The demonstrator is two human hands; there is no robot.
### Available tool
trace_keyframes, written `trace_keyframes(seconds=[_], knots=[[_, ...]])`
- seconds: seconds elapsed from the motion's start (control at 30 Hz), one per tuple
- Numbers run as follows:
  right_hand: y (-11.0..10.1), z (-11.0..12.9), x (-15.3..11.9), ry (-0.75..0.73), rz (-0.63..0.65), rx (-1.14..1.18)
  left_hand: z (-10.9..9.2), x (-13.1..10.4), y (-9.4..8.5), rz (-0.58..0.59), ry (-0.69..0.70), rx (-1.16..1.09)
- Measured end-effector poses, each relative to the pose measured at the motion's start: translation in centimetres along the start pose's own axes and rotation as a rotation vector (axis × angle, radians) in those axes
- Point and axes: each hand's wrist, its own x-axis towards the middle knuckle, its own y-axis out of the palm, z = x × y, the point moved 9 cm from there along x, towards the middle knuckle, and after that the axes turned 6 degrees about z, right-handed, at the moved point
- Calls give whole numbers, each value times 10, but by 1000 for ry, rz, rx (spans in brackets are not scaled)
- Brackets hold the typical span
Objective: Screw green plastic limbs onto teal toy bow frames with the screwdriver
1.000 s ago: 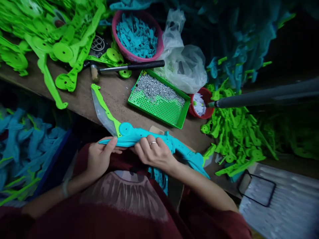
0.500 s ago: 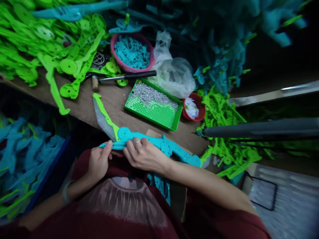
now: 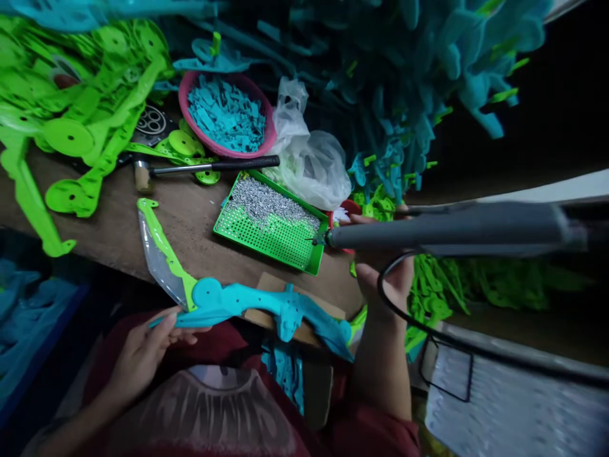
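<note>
My left hand point(image 3: 151, 339) pinches the left end of a long turquoise plastic toy-like part point(image 3: 259, 301) between thumb and fingers. The part lies across my lap and the bench edge, over a piece of cardboard. A lime-green strip with a clear curved blade point(image 3: 164, 257) joins its left end, and another green and clear piece sits at its right end. My right hand point(image 3: 387, 273) is raised at a grey pen-shaped electric screwdriver point(image 3: 447, 230), thumb below it and fingertips partly showing above. Its fingers look spread; the screwdriver hides most of the palm.
A green tray point(image 3: 271, 231) holds many small screws. Behind stand a pink bowl point(image 3: 183, 105) of turquoise pieces and a plastic bag point(image 3: 314, 165). A hammer point(image 3: 190, 168) lies beside green parts point(image 3: 71, 136). A black cable point(image 3: 387, 298) hangs by my right arm. Turquoise parts pile at the back.
My right hand has let go of the turquoise part and moved right and up to the screwdriver, which now sits further left. My left hand still holds the part. The view has shifted.
</note>
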Motion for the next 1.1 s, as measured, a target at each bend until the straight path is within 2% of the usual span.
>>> trace_keyframes(seconds=[0.07,0.2,0.3,0.43,0.5,0.63,0.97,1.1], knots=[[22,32,32,-134,55,192,0,0,0,14,12,22],[70,83,79,-320,149,308,-4,-4,6,21,59,24],[98,97,96,-372,128,393,-4,-8,8,-37,37,-18],[122,73,97,-286,-125,289,1,-10,9,-43,-32,-59],[136,58,94,-277,-176,236,3,-9,7,-39,-44,-67],[155,37,93,-291,-160,189,2,-7,7,10,-29,-15],[161,26,91,-305,-85,351,-9,-9,6,-31,13,70],[169,19,93,-286,-56,272,-11,-8,7,-3,23,79]])
